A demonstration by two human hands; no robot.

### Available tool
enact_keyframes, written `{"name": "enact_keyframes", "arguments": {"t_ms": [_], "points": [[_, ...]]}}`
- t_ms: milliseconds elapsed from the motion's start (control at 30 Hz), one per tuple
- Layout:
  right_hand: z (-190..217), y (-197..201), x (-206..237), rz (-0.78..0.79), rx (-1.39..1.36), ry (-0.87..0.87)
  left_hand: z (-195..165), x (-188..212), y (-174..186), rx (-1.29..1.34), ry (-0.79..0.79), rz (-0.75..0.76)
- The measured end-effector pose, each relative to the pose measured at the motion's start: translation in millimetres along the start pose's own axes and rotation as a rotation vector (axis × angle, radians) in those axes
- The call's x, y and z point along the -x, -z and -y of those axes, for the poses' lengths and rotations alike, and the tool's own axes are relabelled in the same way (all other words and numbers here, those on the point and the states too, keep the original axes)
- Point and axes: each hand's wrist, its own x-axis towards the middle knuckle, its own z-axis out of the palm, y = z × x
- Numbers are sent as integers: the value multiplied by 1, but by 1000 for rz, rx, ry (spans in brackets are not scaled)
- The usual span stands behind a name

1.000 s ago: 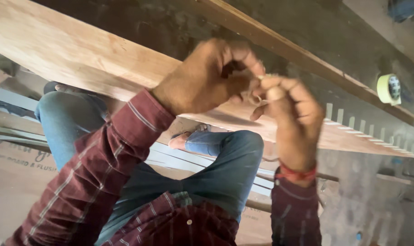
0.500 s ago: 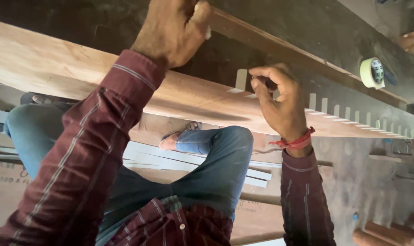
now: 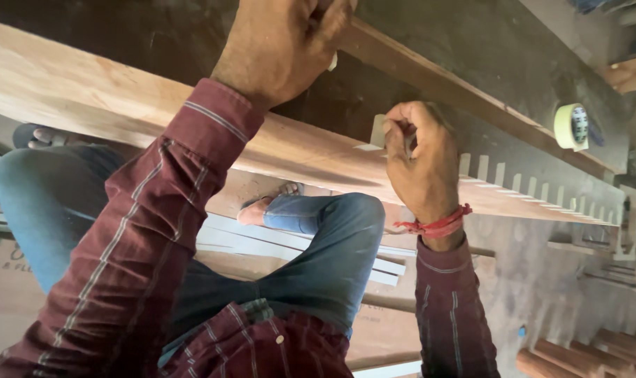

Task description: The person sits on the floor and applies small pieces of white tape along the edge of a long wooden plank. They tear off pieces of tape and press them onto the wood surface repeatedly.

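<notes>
— Wooden plank, where are the hands on it?

— Right hand pinches a small pale tape strip at the plank's far edge, fingers together on it. Left hand is closed near the narrower strip of wood behind; what it holds I cannot tell. A tape roll lies farther along.

Maroon striped sleeves, blue jeans, red wrist thread, yellowish tape roll.

The top edge is cutting off my left hand, so I cannot tell what its fingers are holding. My right hand is hiding whatever it is pinching against the board. The tape roll is blurring.
</notes>
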Motion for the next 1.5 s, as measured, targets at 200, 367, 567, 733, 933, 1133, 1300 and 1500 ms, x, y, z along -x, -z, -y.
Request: {"name": "enact_keyframes", "arguments": {"t_ms": [200, 367, 567, 733, 933, 1133, 1300, 1500], "points": [[-19, 17, -8, 171, -190, -4, -5, -10, 4, 74, 221, 43], [-21, 24, -4, 106, -486, -190, -7, -7, 9, 170, 252, 37], [0, 13, 0, -70, 79, 143, -7, -5, 9, 167, 278, 60], [8, 2, -5, -17, 238, 108, -1, -2, 11, 93, 192, -17], [2, 8, -14, 172, 145, 55, 3, -2, 11, 65, 194, -28], [-7, 18, 33, 231, -203, 50, 3, -1, 14, 100, 230, -51], [-5, 0, 72, 163, -207, 21, -2, -1, 11, 220, 303, 12], [17, -36, 78, -175, -59, 54, -5, -3, 11, 112, 284, 47]]}}
